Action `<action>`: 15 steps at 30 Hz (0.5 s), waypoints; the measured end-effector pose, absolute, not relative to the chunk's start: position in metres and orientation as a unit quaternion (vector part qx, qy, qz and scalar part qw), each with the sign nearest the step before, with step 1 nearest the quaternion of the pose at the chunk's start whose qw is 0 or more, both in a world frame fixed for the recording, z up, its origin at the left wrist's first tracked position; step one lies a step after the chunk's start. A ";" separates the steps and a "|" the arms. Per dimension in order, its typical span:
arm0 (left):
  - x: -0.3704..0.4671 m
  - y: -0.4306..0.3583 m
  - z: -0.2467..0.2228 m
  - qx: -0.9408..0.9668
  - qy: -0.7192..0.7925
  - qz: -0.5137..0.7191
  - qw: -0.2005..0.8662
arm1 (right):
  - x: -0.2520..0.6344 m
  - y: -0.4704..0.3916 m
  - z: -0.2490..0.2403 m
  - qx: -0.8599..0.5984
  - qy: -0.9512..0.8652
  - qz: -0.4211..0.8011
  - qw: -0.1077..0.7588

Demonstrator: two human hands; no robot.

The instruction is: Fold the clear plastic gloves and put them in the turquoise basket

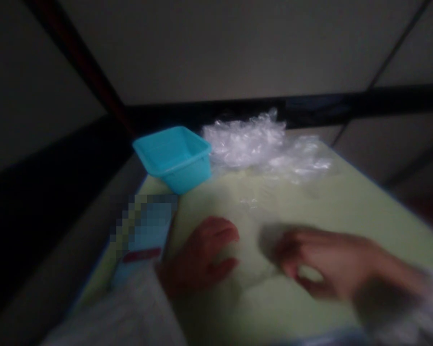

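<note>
Over the pale yellow-green tabletop (346, 206), my left hand (209, 252) is half curled, with a gap between thumb and fingers. Nothing shows inside that gap. To its right, my right hand (328, 259) is blurred, its thumb and fingers closed in a loop; what they pinch, if anything, cannot be made out. Faint creases and glints between the hands look like thin clear plastic film (250, 204) lying flat, though its edges are too blurred to trace. A dark smudge beside the right fingertips may be shadow.
A turquoise plastic basin (189, 174) stands at the table's back left. Crumpled clear plastic bags (245, 142) are heaped beside it at the back. A light-blue flat item (147, 230), partly pixelated, lies along the left edge. Panelled walls (238, 53) rise behind.
</note>
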State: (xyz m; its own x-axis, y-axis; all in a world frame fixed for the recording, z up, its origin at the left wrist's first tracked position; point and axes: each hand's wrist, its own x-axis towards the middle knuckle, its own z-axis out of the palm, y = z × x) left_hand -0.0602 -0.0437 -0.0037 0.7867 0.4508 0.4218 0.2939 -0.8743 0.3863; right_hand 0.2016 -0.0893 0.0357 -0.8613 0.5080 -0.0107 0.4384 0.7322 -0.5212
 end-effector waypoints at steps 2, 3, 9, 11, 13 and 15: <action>-0.063 -0.043 -0.001 0.943 0.147 0.251 0.159 | 0.209 -0.086 0.039 -0.274 -0.911 0.288 0.110; -0.063 -0.043 -0.001 0.946 0.128 0.253 0.158 | 0.212 -0.086 0.041 -0.282 -0.902 0.296 0.137; -0.055 -0.049 -0.004 0.957 0.123 0.254 0.060 | 0.216 -0.086 0.044 -0.276 -0.877 0.326 0.219; -0.053 -0.049 -0.006 0.956 0.135 0.259 0.025 | 0.214 -0.083 0.042 -0.270 -0.888 0.302 0.218; -0.053 -0.049 -0.007 0.949 0.149 0.278 0.014 | 0.211 -0.080 0.036 -0.269 -0.910 0.248 0.197; -0.054 -0.048 -0.006 0.943 0.163 0.290 0.026 | 0.209 -0.077 0.029 -0.268 -0.932 0.191 0.154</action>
State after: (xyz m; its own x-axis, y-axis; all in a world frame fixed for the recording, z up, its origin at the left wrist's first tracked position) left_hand -0.0539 -0.0477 -0.0064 0.7782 0.3227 0.5388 0.2925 -0.9454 0.1438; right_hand 0.2094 -0.0767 0.0287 -0.8092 0.5577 0.1850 0.4402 0.7840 -0.4377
